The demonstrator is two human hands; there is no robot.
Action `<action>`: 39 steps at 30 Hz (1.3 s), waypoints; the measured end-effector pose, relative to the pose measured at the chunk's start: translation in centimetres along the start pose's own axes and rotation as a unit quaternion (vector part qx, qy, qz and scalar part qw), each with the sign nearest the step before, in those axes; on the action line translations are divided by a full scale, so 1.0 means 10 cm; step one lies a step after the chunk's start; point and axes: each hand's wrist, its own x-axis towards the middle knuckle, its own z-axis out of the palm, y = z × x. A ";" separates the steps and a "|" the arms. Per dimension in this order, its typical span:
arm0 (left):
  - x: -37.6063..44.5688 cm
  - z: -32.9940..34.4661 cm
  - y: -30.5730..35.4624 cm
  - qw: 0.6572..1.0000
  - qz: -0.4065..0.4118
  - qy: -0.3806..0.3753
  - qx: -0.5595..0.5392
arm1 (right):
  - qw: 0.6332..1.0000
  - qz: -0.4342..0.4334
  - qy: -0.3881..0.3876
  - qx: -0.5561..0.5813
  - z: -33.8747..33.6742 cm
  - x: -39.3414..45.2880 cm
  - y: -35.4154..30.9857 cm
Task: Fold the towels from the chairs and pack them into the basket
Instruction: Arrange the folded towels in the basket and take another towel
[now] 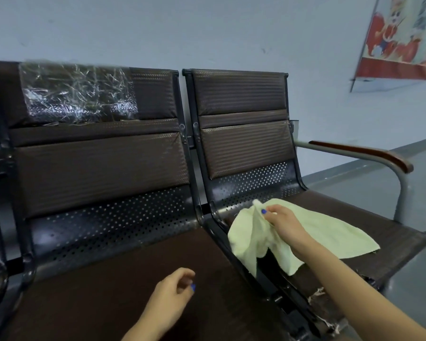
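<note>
A pale yellow-green towel [330, 232] lies on the seat of the right chair [391, 244], one part draped over the seat's left edge. My right hand [283, 222] pinches the towel near its back left corner and lifts that corner a little off the seat. My left hand [175, 294] hovers over the seat of the left chair [108, 279], fingers loosely curled, holding nothing. No basket is in view.
Two dark brown chairs stand side by side against a pale blue wall. Crinkled clear plastic [76, 92] covers the left backrest top. A wood-topped armrest [369, 153] bounds the right chair. A red poster [401, 38] hangs at upper right. The right seat's front edge is frayed [322, 296].
</note>
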 end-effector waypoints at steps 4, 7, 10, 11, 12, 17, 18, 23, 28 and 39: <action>-0.08 0.02 0.30 0.979 0.055 0.032 -0.196 | 0.976 -0.051 -0.186 0.096 0.12 -0.15 -0.59; -0.26 -0.11 0.58 0.920 0.112 0.042 -0.372 | 0.936 -0.080 -0.311 0.144 0.27 -0.27 -0.94; -0.40 -0.22 0.71 0.875 0.177 0.075 -0.445 | 0.904 -0.127 -0.404 0.065 0.53 -0.40 -1.01; -0.44 -0.27 0.72 0.870 0.186 0.099 -0.446 | 0.894 -0.142 -0.422 0.040 0.62 -0.44 -0.98; -0.46 -0.31 0.71 0.874 0.188 0.130 -0.429 | 0.889 -0.154 -0.430 0.028 0.70 -0.46 -0.96; -0.49 -0.47 0.47 0.927 0.160 0.189 -0.281 | 0.908 -0.144 -0.390 0.046 0.88 -0.48 -0.79; -0.52 -0.49 0.44 0.933 0.152 0.155 -0.287 | 0.909 -0.141 -0.390 0.050 0.91 -0.48 -0.75; -0.60 -0.53 0.30 0.964 0.117 0.111 -0.212 | 0.908 -0.133 -0.393 0.062 1.02 -0.53 -0.56; -0.61 -0.60 0.23 0.959 0.065 0.123 -0.247 | 0.911 -0.117 -0.393 0.035 1.14 -0.57 -0.41; -0.54 -0.67 0.12 0.956 0.056 0.211 -0.198 | 0.908 -0.197 -0.361 -0.084 1.25 -0.70 -0.40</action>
